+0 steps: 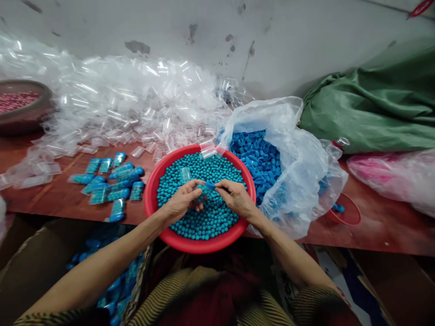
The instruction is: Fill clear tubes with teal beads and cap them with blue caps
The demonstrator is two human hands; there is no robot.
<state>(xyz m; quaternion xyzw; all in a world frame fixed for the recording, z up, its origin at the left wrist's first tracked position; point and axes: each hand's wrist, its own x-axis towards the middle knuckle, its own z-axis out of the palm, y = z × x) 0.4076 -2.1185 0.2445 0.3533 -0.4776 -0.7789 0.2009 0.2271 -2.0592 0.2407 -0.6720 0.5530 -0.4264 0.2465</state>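
Observation:
My left hand [185,197] is closed around a small clear plastic container [203,191] with teal beads inside, partly hidden by the fingers. My right hand [235,195] pinches a blue plastic cap [210,185] at the container's mouth; whether it is fully seated I cannot tell. Both hands are over a red basin [152,226] full of teal beads [204,228]. On the beads lie an empty clear container [185,174] and, by the far rim, another clear container [208,151].
Filled, blue-capped containers [117,183] lie left of the basin. Behind is a heap of clear containers [129,95]. A plastic bag [292,172] of blue caps [254,156] touches the basin's right. A brown bowl [44,102] holds pink beads; an open carton [34,258] stands below.

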